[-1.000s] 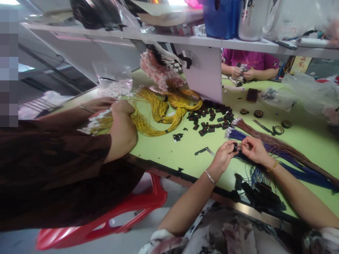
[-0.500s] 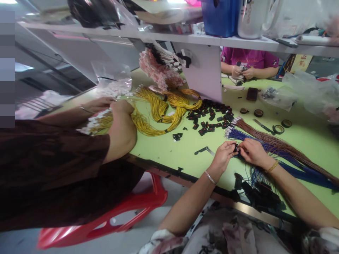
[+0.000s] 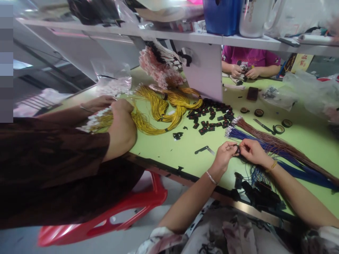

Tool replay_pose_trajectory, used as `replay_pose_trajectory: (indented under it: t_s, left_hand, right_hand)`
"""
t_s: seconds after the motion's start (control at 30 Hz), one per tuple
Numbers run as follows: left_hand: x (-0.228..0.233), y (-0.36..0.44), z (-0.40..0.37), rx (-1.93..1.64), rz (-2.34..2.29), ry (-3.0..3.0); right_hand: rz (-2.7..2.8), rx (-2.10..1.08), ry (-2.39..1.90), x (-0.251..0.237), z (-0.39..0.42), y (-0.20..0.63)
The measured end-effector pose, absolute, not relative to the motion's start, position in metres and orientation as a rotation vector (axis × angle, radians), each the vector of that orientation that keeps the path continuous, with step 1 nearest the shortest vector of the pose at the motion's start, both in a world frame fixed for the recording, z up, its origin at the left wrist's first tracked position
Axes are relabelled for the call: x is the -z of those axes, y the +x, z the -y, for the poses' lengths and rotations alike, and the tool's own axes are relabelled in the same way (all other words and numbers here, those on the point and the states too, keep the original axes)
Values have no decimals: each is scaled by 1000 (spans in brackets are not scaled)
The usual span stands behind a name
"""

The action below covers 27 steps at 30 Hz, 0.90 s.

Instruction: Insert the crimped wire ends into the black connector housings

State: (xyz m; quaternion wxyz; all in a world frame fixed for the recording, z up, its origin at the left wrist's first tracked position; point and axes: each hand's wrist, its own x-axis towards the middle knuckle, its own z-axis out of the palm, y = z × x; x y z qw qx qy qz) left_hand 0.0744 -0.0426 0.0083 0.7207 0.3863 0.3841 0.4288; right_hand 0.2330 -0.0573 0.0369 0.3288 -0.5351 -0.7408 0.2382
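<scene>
Yellow wires (image 3: 164, 109), red chair (image 3: 106, 218)

The table (image 3: 182, 148) at the centre of the frame has a smooth, matt green top with a bare metal strip along its near edge. The small black connector housings (image 3: 212, 118) scattered above the middle look like hard, faintly shiny plastic. The yellow wires (image 3: 164, 113), blue wires (image 3: 265, 144) and brown wires (image 3: 278, 143) carry smooth plastic sleeving (their tips glint like metal). At the lower left, the red stool (image 3: 111, 215) is glossy moulded plastic. The clear bags (image 3: 309, 91) at the right are thin, crinkled film
</scene>
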Motion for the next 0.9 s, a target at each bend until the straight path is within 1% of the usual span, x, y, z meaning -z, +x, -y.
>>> replay_pose_trajectory:
  t_s: [0.1,0.17,0.2,0.3,0.33,0.4,0.5,0.6,0.67,0.73,0.8,0.9]
  left_hand:
    - [-21,76,64,-1139,-861,1339]
    - [-31,79,84,-1170,-672,1826]
    - [-35,81,94,-1104,-480,2055]
    - [-39,90,119,-716,95,2536]
    - [-38,93,124,-608,192,2621]
    - [-34,97,131,-523,214,2707]
    - [-32,96,129,-625,68,2695]
    - [-33,78,104,-821,-179,2630]
    - [-33,57,70,-916,-545,2553]
    - [-29,32,28,-982,-1084,2361]
    - [-22,7,-13,-939,-1526,2150]
    - [-9,-18,-55,-723,-1732,2100]
  right_hand:
    - [1854,-943,-1456,-40,47,249]
    - [1886,-992,-1526,-40,39,258]
    - [1926,-948,-1556,-40,36,261]
    - [2022,-756,-1602,-37,30,260]
    - [2040,-731,-1608,-36,31,257]
    - [2085,-736,-1606,-37,34,251]
    - [2168,-696,-1643,-38,44,243]
    - [2180,-600,-1718,-37,54,240]
    - [2183,-572,-1708,-36,58,239]
    - [2204,-548,-1676,-35,60,238]
    - [2218,-523,-1657,-37,61,236]
    - [2191,-538,-1667,-41,63,235]
